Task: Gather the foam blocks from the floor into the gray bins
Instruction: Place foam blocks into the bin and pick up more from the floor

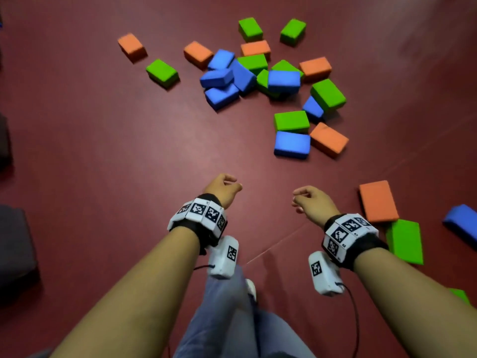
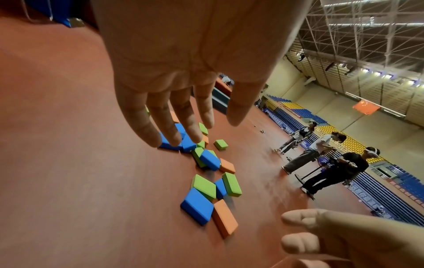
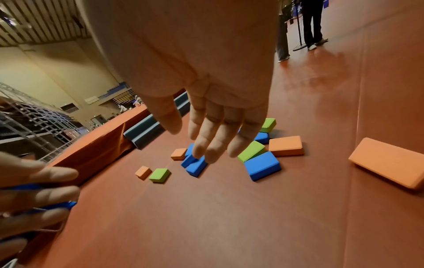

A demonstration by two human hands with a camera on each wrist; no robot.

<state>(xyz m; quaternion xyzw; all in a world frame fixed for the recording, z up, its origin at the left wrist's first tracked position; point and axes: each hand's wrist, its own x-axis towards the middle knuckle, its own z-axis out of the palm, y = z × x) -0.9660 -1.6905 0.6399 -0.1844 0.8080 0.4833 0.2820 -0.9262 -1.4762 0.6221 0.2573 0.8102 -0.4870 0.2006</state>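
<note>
No gray bin can be made out for certain; dark blurred shapes [image 1: 15, 251] sit at the left edge of the head view, and what they are or hold cannot be told. The foam blocks [image 1: 260, 73] are matte rectangular bricks with slightly rounded edges, in blue, green and orange, heaped and scattered on the smooth dark red floor [image 1: 103, 140] ahead of the person. A blue block [image 1: 292, 145] lies flat touching a green block [image 1: 291, 121] and an orange block [image 1: 329, 139]. Another orange block [image 1: 378, 201] lies just beside the right hand [image 1: 311, 202]. The left hand [image 1: 224, 190] and right hand both hang over the floor, fingers loosely extended, holding nothing. Each wrist wears a white marker-patterned band [image 1: 200, 215].
</note>
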